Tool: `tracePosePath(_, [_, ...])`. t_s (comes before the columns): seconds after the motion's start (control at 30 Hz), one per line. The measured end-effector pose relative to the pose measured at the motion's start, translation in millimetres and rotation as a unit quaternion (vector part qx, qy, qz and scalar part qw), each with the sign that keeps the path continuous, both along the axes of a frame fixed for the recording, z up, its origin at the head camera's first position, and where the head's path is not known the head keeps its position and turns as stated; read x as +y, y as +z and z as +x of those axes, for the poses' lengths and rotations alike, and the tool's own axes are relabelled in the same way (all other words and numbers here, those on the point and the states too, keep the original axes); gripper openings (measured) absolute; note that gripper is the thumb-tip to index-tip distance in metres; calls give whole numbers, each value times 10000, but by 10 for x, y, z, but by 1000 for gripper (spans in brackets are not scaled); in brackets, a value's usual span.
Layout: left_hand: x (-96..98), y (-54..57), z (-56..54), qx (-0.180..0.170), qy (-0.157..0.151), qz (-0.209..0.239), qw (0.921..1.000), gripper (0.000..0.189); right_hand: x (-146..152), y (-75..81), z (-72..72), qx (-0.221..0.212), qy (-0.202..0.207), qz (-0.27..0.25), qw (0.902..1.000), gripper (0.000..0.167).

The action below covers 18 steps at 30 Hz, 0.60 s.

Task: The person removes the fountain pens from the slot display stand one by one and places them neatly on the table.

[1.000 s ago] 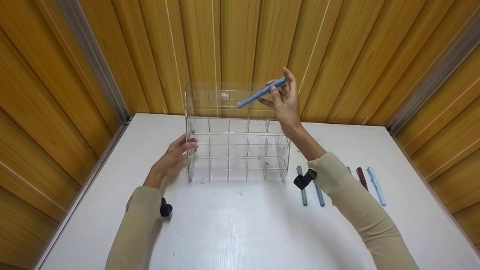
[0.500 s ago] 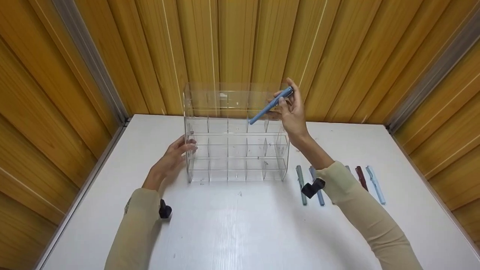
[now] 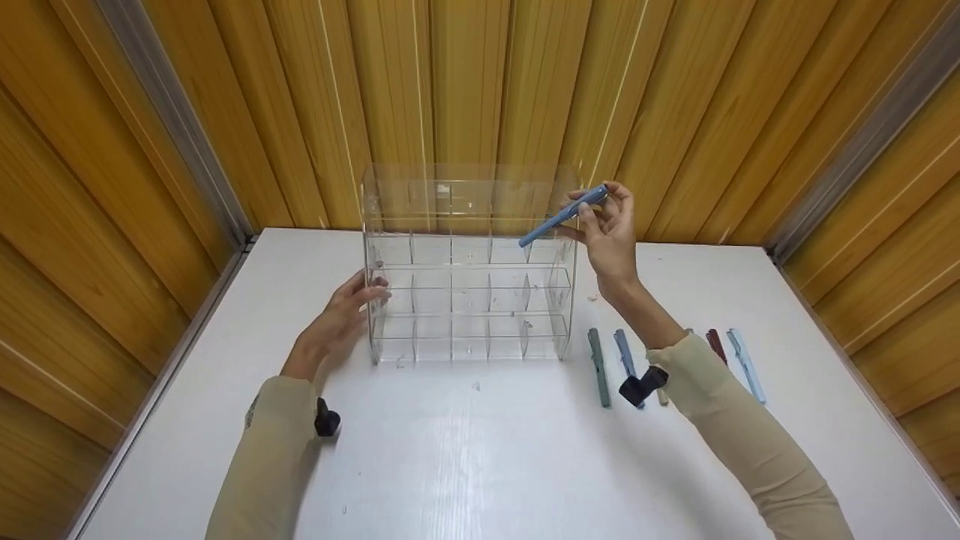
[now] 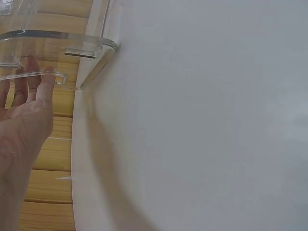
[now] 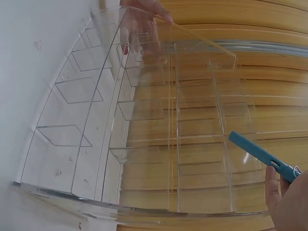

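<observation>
A clear acrylic rack (image 3: 469, 313) with tiers of small compartments stands upright at the back of the table. My left hand (image 3: 339, 315) grips its left side; in the left wrist view, the fingers (image 4: 44, 89) are at the transparent side panel. My right hand (image 3: 613, 238) pinches a blue pen (image 3: 561, 218) between thumb and fingers, near the rack's upper right. The pen slants, its lower end pointing left toward the rack. In the right wrist view, the pen (image 5: 257, 153) appears beside the rack's upper compartments, apart from or in front of them; I cannot tell which.
Right of the rack lie a green pen (image 3: 599, 367), a blue pen (image 3: 624, 351), a beige pen (image 3: 663, 397), a dark red pen (image 3: 716, 345) and a light blue pen (image 3: 746, 366). The right sleeve partly covers some. Wood-patterned walls (image 3: 465, 82) enclose the white table (image 3: 450, 450).
My right hand has moved right and downward with the blue pen, drawing away from the rack's middle. The left hand keeps its place on the rack.
</observation>
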<state>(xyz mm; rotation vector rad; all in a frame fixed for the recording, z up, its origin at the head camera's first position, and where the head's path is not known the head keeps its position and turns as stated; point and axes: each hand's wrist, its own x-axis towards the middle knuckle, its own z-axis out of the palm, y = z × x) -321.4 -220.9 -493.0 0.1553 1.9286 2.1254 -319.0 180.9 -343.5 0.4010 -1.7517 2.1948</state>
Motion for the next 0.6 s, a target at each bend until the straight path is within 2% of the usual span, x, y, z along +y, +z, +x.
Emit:
tracePosePath(0.2, [-52,-34,37,106,-103,117,9998,75,174,-3,-3,-302,-183,-91,9993,38])
tracePosePath(0.4, [-48,-32,29,167,13,170,9997,76,367,-1,-10,-432,-237,-156,9987,37])
tracePosePath(0.6, [-56,-24,25,226,62,279,9993,77,558,-31,12,-462,-107,-307,9984,38])
